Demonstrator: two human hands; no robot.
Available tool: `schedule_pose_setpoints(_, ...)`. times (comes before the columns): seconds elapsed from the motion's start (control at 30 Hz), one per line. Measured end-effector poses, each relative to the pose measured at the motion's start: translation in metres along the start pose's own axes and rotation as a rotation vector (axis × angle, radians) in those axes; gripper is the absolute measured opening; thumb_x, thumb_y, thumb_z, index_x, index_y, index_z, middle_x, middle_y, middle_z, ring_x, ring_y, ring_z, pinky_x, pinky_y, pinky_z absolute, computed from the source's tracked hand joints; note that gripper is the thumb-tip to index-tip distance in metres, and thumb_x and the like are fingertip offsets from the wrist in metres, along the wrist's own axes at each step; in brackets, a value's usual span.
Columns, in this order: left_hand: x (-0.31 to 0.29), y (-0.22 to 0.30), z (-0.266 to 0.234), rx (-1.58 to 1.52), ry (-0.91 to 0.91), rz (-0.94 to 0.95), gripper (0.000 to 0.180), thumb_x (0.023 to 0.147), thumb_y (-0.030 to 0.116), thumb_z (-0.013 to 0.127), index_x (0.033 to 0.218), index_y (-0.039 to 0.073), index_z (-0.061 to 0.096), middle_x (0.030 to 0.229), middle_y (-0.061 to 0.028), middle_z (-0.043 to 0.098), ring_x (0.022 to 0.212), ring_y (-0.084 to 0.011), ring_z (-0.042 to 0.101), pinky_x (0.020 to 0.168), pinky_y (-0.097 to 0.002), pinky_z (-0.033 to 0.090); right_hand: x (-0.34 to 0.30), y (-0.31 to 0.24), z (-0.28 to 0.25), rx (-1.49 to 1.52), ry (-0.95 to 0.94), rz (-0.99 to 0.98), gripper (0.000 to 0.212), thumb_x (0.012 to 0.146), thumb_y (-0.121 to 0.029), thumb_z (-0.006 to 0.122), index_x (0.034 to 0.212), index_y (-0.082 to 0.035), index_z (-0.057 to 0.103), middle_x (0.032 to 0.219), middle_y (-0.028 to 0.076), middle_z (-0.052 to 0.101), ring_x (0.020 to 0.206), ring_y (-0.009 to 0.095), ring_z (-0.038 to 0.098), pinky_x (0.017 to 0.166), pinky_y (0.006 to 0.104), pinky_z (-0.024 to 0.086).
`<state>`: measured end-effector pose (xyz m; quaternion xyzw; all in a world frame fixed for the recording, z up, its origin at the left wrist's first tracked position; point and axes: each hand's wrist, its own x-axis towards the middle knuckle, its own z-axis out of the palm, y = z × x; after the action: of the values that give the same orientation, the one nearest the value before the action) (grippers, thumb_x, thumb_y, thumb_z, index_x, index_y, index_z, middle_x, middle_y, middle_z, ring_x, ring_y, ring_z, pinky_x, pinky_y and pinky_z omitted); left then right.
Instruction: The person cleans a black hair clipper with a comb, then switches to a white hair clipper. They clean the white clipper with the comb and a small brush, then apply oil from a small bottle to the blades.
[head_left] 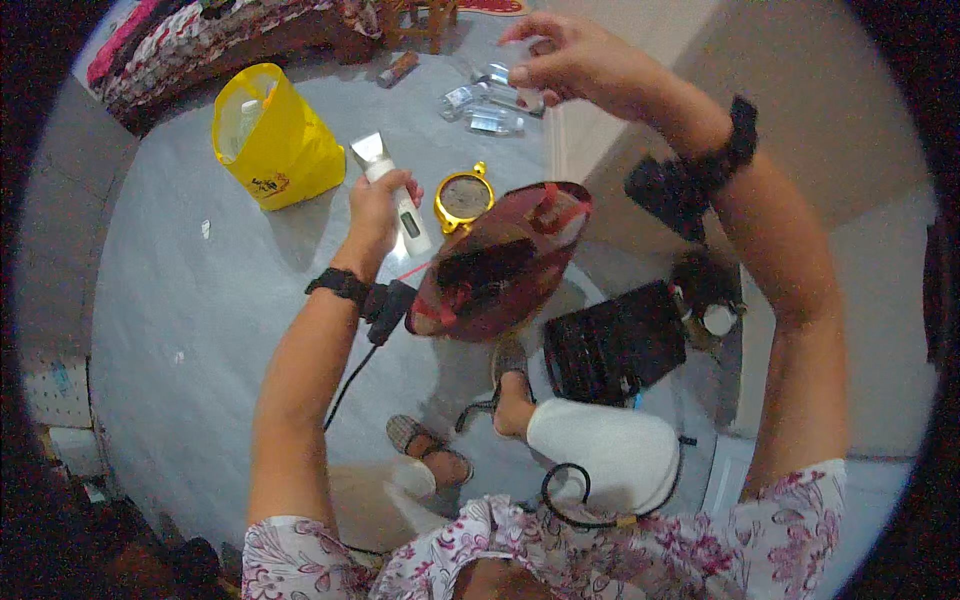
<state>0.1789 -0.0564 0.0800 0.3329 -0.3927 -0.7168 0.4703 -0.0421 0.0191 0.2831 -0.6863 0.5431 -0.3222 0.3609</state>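
My left hand [374, 212] is wrapped round a white hair clipper [411, 226] with a small display on its body and a wide silver head pointing up and away. Beyond the far end of the maroon bag, my right hand [570, 62] is raised at the upper right, thumb and forefinger apart; I see nothing held there. The maroon bag [500, 315], with red handles, gapes open between my arms. Just right of the clipper is a round gold-rimmed object [465, 197] with a dull centre, its kind unclear.
A yellow bag [300, 150] stands at the far left. Several clear plastic bottles [494, 122] lie below my right hand, near a small brown item [398, 69]. A black bag [615, 340] rests right of my sandalled feet [430, 450]. Black cables hang by my left wrist and lap.
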Motion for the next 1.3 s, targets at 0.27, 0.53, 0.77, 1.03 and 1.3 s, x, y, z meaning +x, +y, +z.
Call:
schedule_pose_setpoints(0.27, -0.181, 0.067, 0.1, 0.108, -0.441, -0.31, 0.022, 0.075, 0.014, 0.06, 0.091, 0.003, 0.05, 0.074, -0.0068, 0.058, 0.063, -0.0164, 0.059, 0.055, -0.0263, 0.051, -0.217, -0.024, 0.022, 0.618, 0.19, -0.005, 0.043, 0.081, -0.017, 0.06, 0.118, -0.005, 0.042, 0.1, 0.011, 0.059, 0.081, 0.013, 0.058, 0.062, 0.0204, 0.046)
schedule_pose_setpoints(0.53, -0.321, 0.024, 0.196, 0.158, -0.566, -0.361, 0.027, 0.071, 0.011, 0.065, 0.089, 0.005, 0.046, 0.076, -0.007, 0.057, 0.064, -0.0167, 0.059, 0.058, -0.0296, 0.05, -0.35, -0.036, 0.007, 0.628, 0.204, -0.247, 0.036, 0.085, -0.015, 0.056, 0.117, -0.006, 0.044, 0.106, 0.011, 0.059, 0.092, 0.015, 0.058, 0.067, 0.0218, 0.048)
schedule_pose_setpoints(0.77, -0.337, 0.047, 0.21, 0.138, -0.52, -0.312, 0.027, 0.073, 0.011, 0.062, 0.094, 0.005, 0.047, 0.076, -0.0066, 0.056, 0.065, -0.0163, 0.058, 0.058, -0.029, 0.049, -0.358, -0.055, -0.01, 0.741, 0.305, -0.448, 0.032, 0.085, -0.013, 0.056, 0.115, -0.004, 0.046, 0.112, 0.015, 0.055, 0.088, 0.015, 0.057, 0.069, 0.0229, 0.047)
schedule_pose_setpoints(1.03, -0.352, 0.1, 0.23, 0.009, -0.539, -0.091, 0.026, 0.076, 0.013, 0.059, 0.097, 0.0, 0.051, 0.079, -0.0067, 0.059, 0.067, -0.014, 0.059, 0.058, -0.0255, 0.05, -0.336, -0.061, 0.031, 0.968, 0.2, -0.464, 0.03, 0.083, -0.012, 0.059, 0.111, -0.004, 0.049, 0.092, 0.006, 0.056, 0.079, 0.012, 0.057, 0.069, 0.0235, 0.048)
schedule_pose_setpoints(1.3, -0.338, 0.14, 0.218, 0.162, -0.493, 0.145, 0.02, 0.073, 0.015, 0.062, 0.086, 0.001, 0.055, 0.073, -0.0067, 0.06, 0.061, -0.0122, 0.059, 0.056, -0.0243, 0.05, -0.3, -0.084, 0.058, 0.931, 0.225, -0.383, 0.029, 0.081, -0.007, 0.06, 0.108, -0.001, 0.052, 0.093, 0.009, 0.061, 0.079, 0.015, 0.061, 0.067, 0.0252, 0.051)
